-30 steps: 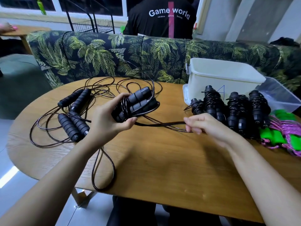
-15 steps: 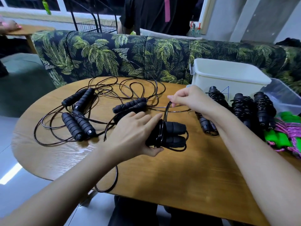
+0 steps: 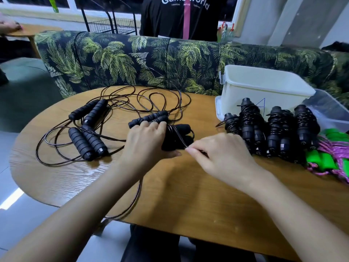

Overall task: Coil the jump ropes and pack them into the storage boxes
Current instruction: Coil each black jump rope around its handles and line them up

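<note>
my left hand (image 3: 149,142) was wrapped round the black handles (image 3: 180,129) in the middle of the frame, down on the table (image 3: 170,195). my right hand (image 3: 224,156) had its fingers pinching the thin cord (image 3: 181,138) just beside them. coiled ropes (image 3: 279,127) sat mid right, in front of the white box (image 3: 264,87). loose ropes (image 3: 88,140) lay centre left.

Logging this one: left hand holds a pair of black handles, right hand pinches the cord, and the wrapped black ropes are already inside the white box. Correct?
Not quite. The head view shows the wrapped ropes lying on the table in front of the white box, not inside it. The left hand does hold the handles and the right hand pinches the cord.
</note>
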